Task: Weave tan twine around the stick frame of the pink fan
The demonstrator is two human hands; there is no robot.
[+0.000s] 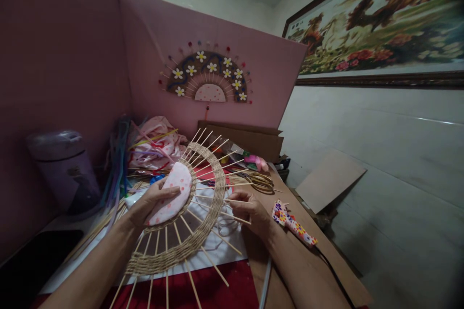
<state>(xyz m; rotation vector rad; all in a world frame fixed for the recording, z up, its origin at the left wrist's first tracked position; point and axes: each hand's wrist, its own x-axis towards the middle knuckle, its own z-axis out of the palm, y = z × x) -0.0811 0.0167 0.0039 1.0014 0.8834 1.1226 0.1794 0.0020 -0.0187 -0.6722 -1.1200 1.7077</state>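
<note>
A half-round woven fan frame (219, 193) is held up over the table, with thin wooden sticks fanning out past a band of twisted cord. At its inner edge is a white, half-round fabric pad (179, 186) with pink dots. My left hand (154, 200) grips this pad, thumb on its face and fingers behind. My right hand (250, 210) is at the fan's right side, fingers closed around one of the wooden sticks just outside the cord band. Loose pale cord (228, 226) lies behind the sticks below my right fingers.
A flowered glue gun (293, 224) lies on the cardboard at right, its black cable trailing forward. Scissors (261, 182) rest behind my right hand. Pink fabric (157, 142), pipe cleaners (121, 154) and a lilac container (67, 174) stand left. A finished flowered fan (210, 75) hangs on the pink panel.
</note>
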